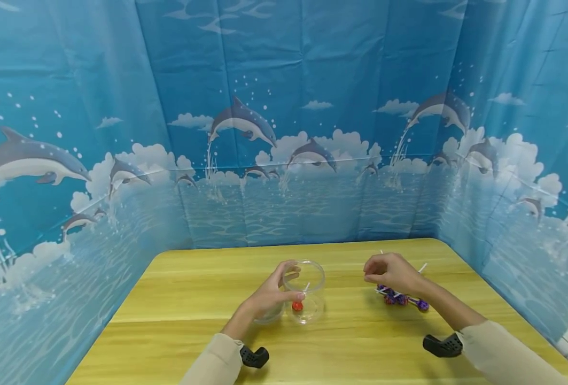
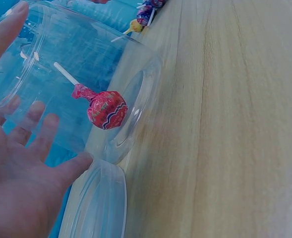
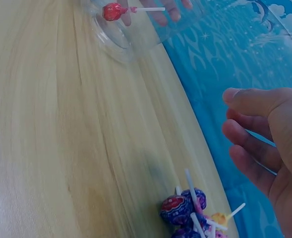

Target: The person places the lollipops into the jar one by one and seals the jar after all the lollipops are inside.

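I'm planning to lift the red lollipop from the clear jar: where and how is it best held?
Probably pinch the red lollipop by its white stick, coming from above through the open top of the clear jar: the stick slants upward, while its wrapped head sits low inside.

Yellowish wood-grain table [image 1: 168, 294] with rounded far corners and plank-like lines running from side to side. Near the middle, upright: an open-topped clear plastic jar [image 1: 316, 297]. Just beside its base, on the left: a low, round, clear plastic lid [image 2: 102, 206]. Farther right, well apart from the jar: a loose heap of wrapped lollipops [image 3: 175, 210], mostly purple and red, one yellow, white sticks pointing several ways.
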A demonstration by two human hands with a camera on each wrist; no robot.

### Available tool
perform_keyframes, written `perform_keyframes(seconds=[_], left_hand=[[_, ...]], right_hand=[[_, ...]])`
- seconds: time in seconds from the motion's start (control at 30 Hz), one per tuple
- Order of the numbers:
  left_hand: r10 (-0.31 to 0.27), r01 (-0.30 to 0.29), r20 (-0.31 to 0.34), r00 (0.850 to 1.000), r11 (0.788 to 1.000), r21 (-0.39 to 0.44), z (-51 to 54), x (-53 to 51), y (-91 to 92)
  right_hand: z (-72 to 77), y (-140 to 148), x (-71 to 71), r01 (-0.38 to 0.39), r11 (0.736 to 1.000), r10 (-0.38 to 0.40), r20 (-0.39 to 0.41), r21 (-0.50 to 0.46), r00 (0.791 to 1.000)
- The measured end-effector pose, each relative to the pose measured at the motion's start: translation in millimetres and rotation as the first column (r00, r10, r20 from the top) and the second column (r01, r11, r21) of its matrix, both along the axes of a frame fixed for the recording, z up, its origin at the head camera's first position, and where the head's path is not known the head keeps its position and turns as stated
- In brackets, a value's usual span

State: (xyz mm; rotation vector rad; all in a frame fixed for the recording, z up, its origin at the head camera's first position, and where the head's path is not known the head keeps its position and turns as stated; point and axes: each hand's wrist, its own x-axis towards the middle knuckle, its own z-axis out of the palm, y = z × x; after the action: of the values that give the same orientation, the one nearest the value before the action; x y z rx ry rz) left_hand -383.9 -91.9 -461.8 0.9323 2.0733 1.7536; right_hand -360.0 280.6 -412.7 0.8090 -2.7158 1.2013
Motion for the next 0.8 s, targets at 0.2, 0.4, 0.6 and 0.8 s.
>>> perform_keyframes(seconds=[0.2,0.4,0.6,0.8], left_hand=[[0.001,-0.001,0.003,1.000,1.000,-0.009,0.0,0.6,0.6],[0.008,-0.007,0.012,1.000,1.000,-0.012,0.4,0.9,-0.4],[0.012,-0.011,0.013,1.000,1.000,-0.015,0.6,1.3,-0.3],[0.006,-0.005,0.009,1.000,1.000,-0.015,-0.5,0.2,0.3]], right_hand=[[-5.0,6.8,0.9,0.004,1.000,-0.004,-0.009,0.013,1.000],[-10.2,16.1,3.3,-0.003,1.000,0.003,-0.021,0.006,1.000],[-11.1,24.6,7.9,0.011,1.000,-0.011,-0.001,-0.009,1.000],[-13.4,33.7,11.9,0.045,0.999,-0.045,-0.013,0.003,0.999]])
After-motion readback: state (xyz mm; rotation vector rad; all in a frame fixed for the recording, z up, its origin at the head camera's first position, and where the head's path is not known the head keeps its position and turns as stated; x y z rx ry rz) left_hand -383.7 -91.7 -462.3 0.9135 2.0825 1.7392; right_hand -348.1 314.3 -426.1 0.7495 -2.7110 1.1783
